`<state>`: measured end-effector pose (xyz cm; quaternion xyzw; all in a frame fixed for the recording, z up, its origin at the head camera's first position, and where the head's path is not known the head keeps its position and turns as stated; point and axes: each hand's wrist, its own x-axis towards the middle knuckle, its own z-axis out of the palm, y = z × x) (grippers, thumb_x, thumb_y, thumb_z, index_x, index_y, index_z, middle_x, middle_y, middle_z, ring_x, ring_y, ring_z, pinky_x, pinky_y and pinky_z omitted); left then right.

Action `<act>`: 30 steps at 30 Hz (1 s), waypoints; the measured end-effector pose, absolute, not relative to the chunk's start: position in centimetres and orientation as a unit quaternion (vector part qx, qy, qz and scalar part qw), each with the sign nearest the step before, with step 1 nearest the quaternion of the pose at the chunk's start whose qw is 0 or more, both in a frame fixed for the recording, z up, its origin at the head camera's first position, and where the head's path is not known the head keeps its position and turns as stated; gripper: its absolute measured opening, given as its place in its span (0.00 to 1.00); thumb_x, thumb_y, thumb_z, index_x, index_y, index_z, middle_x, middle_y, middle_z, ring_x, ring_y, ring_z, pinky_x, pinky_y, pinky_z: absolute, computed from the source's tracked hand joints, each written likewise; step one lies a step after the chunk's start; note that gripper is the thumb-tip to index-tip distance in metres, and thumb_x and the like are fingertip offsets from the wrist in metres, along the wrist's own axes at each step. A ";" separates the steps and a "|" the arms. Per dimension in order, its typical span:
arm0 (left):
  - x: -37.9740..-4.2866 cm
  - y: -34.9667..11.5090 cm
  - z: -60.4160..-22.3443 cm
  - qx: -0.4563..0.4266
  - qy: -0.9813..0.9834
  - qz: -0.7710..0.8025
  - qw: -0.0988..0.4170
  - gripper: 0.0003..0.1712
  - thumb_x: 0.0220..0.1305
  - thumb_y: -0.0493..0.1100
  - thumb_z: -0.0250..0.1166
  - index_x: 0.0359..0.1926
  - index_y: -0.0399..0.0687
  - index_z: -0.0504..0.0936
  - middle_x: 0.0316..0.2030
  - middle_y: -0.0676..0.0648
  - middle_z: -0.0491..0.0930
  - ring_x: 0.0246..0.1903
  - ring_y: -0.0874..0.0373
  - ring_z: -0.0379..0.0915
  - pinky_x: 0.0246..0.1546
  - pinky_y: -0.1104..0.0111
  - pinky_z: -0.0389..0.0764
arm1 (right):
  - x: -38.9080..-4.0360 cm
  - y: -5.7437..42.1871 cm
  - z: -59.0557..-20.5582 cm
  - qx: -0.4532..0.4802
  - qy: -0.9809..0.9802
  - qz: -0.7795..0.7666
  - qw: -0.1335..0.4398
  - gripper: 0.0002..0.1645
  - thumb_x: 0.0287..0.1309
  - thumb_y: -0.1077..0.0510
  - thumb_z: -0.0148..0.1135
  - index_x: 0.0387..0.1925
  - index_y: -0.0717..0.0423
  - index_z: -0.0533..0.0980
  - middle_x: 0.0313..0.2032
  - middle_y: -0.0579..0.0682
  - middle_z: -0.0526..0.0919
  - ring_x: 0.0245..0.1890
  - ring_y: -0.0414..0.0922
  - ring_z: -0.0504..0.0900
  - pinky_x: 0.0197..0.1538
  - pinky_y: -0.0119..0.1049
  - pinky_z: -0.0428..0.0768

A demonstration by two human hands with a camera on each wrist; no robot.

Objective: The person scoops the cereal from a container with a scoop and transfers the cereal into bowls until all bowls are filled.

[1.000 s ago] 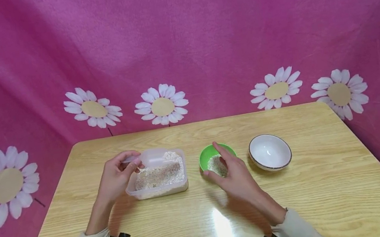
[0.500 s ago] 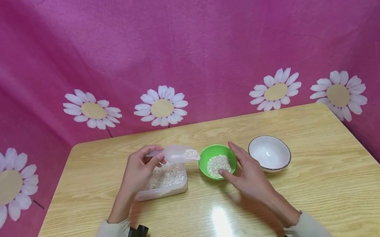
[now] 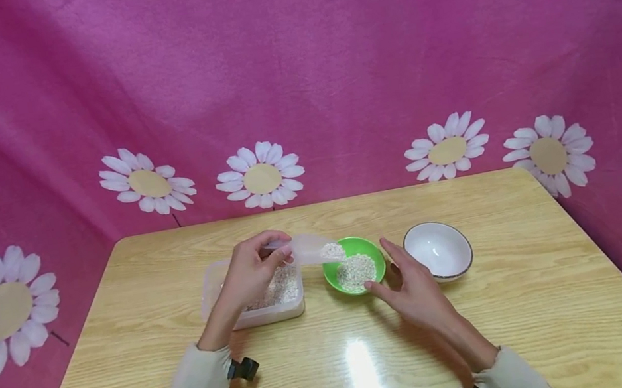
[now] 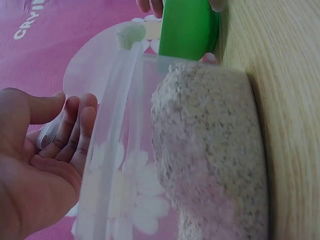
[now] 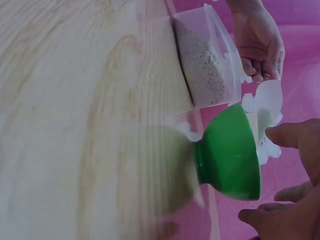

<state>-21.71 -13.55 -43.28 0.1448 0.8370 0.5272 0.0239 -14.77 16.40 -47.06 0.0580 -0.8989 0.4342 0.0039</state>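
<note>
My left hand (image 3: 256,269) pinches the handle of a translucent plastic scoop (image 3: 308,248) between thumb and fingers. The scoop bears a small heap of pale flakes like oats (image 3: 332,251), and its tip overlaps the left side of a green bowl (image 3: 359,244) in the head view. More flakes lie inside that bowl. Beside the bowl's right rim, my right hand (image 3: 418,288) stands with thumb and fingers spread; the right wrist view shows its thumb (image 5: 290,136) and fingers on either side of the rim. Below the left hand sits a clear tub (image 3: 271,315) of flakes, partly hidden by it.
A white bowl with a dark rim (image 3: 439,250) stands right of the green bowl, close to the right hand's fingers. All stand on a wooden table (image 3: 291,385), with a pink flowered cloth (image 3: 293,76) behind its far edge.
My left hand has moved right from over the tub, bringing the loaded scoop to the green bowl. The right hand has shifted right, from over the bowl to its right side.
</note>
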 end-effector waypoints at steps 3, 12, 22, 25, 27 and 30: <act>-21.9 -13.0 -43.0 0.145 0.841 0.520 0.031 0.11 0.76 0.41 0.68 0.54 0.43 0.86 0.39 0.43 0.91 0.39 0.54 0.89 0.39 0.67 0.86 | -14.8 16.5 -47.4 0.064 -0.897 0.438 -0.002 0.55 0.67 0.52 0.75 0.83 0.65 0.55 0.81 0.64 0.62 0.82 0.63 0.61 0.82 0.60 0.60; -22.1 -11.6 -41.7 0.178 0.865 0.467 0.049 0.10 0.77 0.40 0.66 0.54 0.42 0.86 0.40 0.44 0.91 0.40 0.52 0.89 0.39 0.66 0.85 | -15.1 16.6 -48.2 0.079 -0.867 0.490 -0.038 0.56 0.66 0.56 0.76 0.82 0.70 0.53 0.79 0.69 0.63 0.77 0.61 0.70 0.73 0.48 0.74; -22.6 -10.8 -40.0 0.261 0.880 0.394 0.055 0.09 0.78 0.38 0.65 0.52 0.40 0.87 0.37 0.45 0.90 0.33 0.60 0.83 0.30 0.72 0.76 | -15.3 16.5 -48.2 0.056 -0.831 0.548 -0.076 0.56 0.67 0.61 0.74 0.83 0.70 0.49 0.80 0.69 0.60 0.77 0.60 0.69 0.70 0.41 0.75; -22.8 -10.6 -39.3 0.282 0.882 0.373 0.048 0.09 0.77 0.36 0.65 0.51 0.38 0.87 0.37 0.45 0.91 0.31 0.63 0.80 0.30 0.73 0.75 | -15.3 16.5 -48.2 0.053 -0.829 0.551 -0.078 0.57 0.67 0.61 0.74 0.83 0.70 0.49 0.81 0.68 0.60 0.77 0.59 0.69 0.70 0.40 0.75; -22.9 -10.5 -38.9 0.293 0.884 0.361 0.038 0.08 0.76 0.35 0.65 0.50 0.38 0.87 0.37 0.46 0.91 0.31 0.64 0.78 0.31 0.73 0.75 | -15.3 16.5 -48.2 0.051 -0.828 0.553 -0.079 0.57 0.67 0.61 0.74 0.83 0.69 0.49 0.81 0.68 0.60 0.77 0.59 0.69 0.70 0.40 0.76; -22.8 -10.5 -38.1 0.298 0.884 0.358 0.031 0.08 0.75 0.35 0.65 0.49 0.37 0.87 0.37 0.46 0.91 0.29 0.64 0.75 0.30 0.73 0.74 | -15.3 16.5 -48.1 0.050 -0.830 0.550 -0.078 0.56 0.67 0.61 0.75 0.83 0.69 0.50 0.80 0.68 0.60 0.77 0.59 0.70 0.69 0.40 0.76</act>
